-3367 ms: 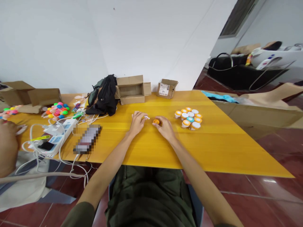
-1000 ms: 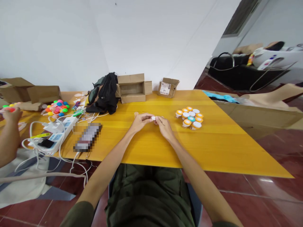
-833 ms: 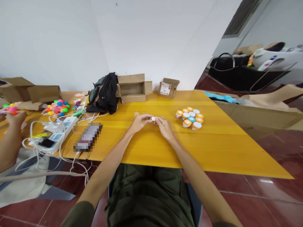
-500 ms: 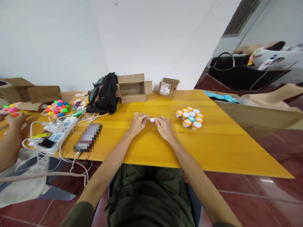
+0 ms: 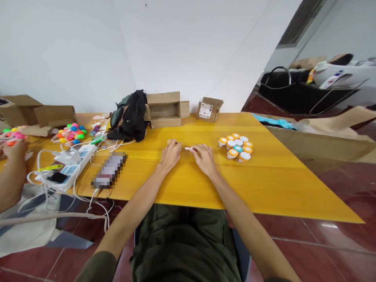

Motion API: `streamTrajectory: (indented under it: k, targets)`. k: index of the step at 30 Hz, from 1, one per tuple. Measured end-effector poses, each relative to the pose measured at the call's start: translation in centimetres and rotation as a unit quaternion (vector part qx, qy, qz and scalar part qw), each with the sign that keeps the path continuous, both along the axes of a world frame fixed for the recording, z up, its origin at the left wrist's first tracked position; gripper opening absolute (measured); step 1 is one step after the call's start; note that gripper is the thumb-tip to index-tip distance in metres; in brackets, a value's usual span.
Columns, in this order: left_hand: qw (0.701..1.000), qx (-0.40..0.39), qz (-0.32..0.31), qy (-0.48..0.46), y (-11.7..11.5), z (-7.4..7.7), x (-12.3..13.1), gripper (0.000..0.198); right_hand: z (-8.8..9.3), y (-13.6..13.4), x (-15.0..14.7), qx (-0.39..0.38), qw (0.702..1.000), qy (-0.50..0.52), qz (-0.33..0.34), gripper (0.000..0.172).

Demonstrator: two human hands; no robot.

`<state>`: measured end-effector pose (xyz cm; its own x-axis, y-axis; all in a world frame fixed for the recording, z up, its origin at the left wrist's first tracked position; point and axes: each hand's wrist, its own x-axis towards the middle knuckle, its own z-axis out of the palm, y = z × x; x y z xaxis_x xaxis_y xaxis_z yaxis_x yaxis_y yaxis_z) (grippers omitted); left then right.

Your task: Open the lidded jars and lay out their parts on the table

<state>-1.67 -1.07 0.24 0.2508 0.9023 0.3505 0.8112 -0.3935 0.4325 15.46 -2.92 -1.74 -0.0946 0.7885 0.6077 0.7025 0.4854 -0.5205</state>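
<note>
My right hand (image 5: pixel 205 157) pinches a small white piece with dark spots (image 5: pixel 187 148) between thumb and fingers, a little above the table. The piece points left and looks thin, seen nearly edge-on. My left hand (image 5: pixel 171 154) is just to the left, its fingers curled together and apart from the white piece. Whatever lies in its fingertips, if anything, is too small to make out. Right of my right hand stands a cluster of several small clear jars (image 5: pixel 232 153) with white, orange-rimmed lids and one teal lid.
An open cardboard box (image 5: pixel 165 111) and a small box (image 5: pixel 209 109) stand by the wall. Left are a black bag (image 5: pixel 131 117), a phone (image 5: pixel 108 170), a power strip (image 5: pixel 76 168) with cables, and colourful balls (image 5: pixel 71 134). A co-worker's hand (image 5: pixel 16 150) is at far left.
My hands have drawn slightly apart. The white piece has turned from its spotted face to nearly edge-on and stays in my right hand; my left fingers have come away from it.
</note>
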Motion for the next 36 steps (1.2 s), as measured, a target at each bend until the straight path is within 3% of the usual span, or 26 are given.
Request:
streamTrajectory:
  k: [3,7,12,17,36]
  targets:
    - [0.990,-0.004,-0.052,-0.135,0.2,0.0,0.7,0.024,-0.1,0.0,0.1,0.005,1.000,-0.004,0.005,0.042]
    - [0.935,-0.115,-0.132,-0.309,0.6,-0.4,1.6,0.032,0.0,0.1,0.2,0.008,1.000,-0.002,0.012,0.040]
    - [0.876,-0.173,-0.136,-0.429,0.9,-0.7,1.7,0.035,0.1,0.0,0.2,0.008,1.000,-0.005,0.010,0.035]
    - [0.863,-0.172,-0.114,-0.462,0.9,-0.5,1.6,0.037,0.1,-0.2,0.1,0.019,1.000,-0.020,-0.004,0.031]
    - [0.818,-0.237,-0.171,-0.496,0.6,-0.3,1.4,0.042,-0.1,0.1,0.2,-0.033,0.999,-0.027,-0.006,0.044]
